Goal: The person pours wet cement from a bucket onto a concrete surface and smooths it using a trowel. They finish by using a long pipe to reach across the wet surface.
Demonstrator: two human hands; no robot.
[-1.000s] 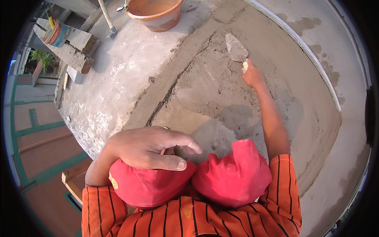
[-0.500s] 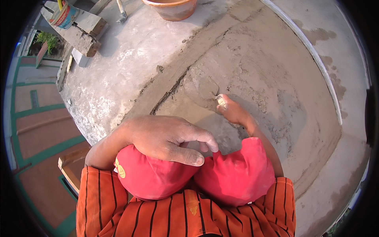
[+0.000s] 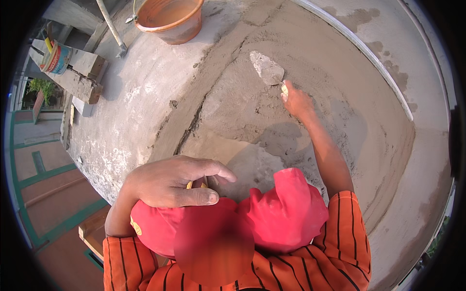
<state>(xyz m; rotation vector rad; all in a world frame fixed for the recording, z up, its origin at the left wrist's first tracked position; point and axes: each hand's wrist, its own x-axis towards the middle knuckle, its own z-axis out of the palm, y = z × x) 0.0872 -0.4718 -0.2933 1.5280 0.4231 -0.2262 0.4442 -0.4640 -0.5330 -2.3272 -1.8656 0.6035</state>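
Observation:
My right hand (image 3: 297, 103) is closed round the pale handle of a trowel (image 3: 267, 69), its arm stretched forward. The mortar-smeared trowel blade points away to the left, over the wet grey mortar (image 3: 310, 58) spread on the floor. My left hand (image 3: 167, 186) rests on my red-clad left knee, holding nothing, with its fingers loosely curved and apart. In front of my knees lies a smoother, lighter patch (image 3: 213, 145) edged by rough mortar.
An orange-brown basin (image 3: 170, 24) stands at the far side. To its left are a long-handled tool (image 3: 112, 30), a small bucket (image 3: 57, 60) and rough boards (image 3: 80, 86). A long pale strip (image 3: 361, 47) borders the mortar on the right. A crack (image 3: 194, 121) runs along the mortar's left part.
My right hand has moved forward with the trowel, whose blade now shows plainly. My left hand stays on the knee. The view has shifted, bringing more of the basin into sight.

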